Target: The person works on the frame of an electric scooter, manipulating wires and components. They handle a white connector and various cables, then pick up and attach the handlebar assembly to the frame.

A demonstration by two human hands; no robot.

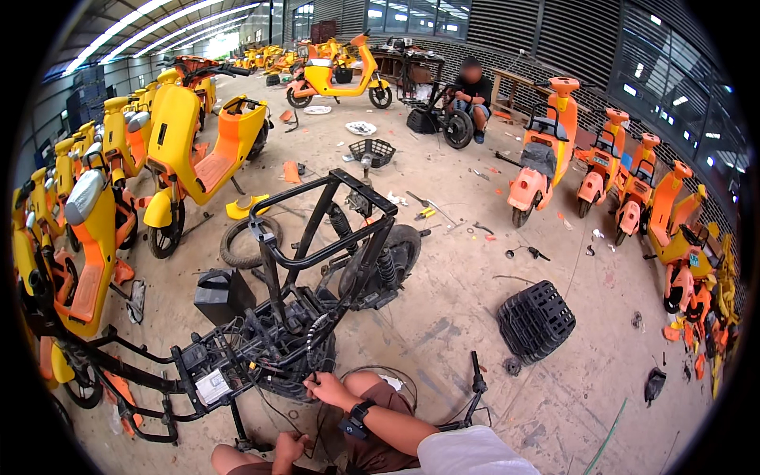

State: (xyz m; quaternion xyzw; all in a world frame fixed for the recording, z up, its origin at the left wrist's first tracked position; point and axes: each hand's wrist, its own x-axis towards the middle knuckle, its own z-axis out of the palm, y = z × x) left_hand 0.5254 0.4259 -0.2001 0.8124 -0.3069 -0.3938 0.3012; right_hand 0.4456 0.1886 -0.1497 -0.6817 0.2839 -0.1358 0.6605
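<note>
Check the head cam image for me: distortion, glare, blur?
Head view: strong fisheye bend, walls curving toward a black rim; head view: roof light strips at upper left look blown out; head view: distant scooters too small for detail, co-worker's head a blurred patch; head view: black frame reads clearly, but dark wiring near the right hand merges together.

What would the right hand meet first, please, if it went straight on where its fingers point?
The right hand would probably meet the lower, cable-strewn part of the black scooter frame; depth is unclear there.
</note>
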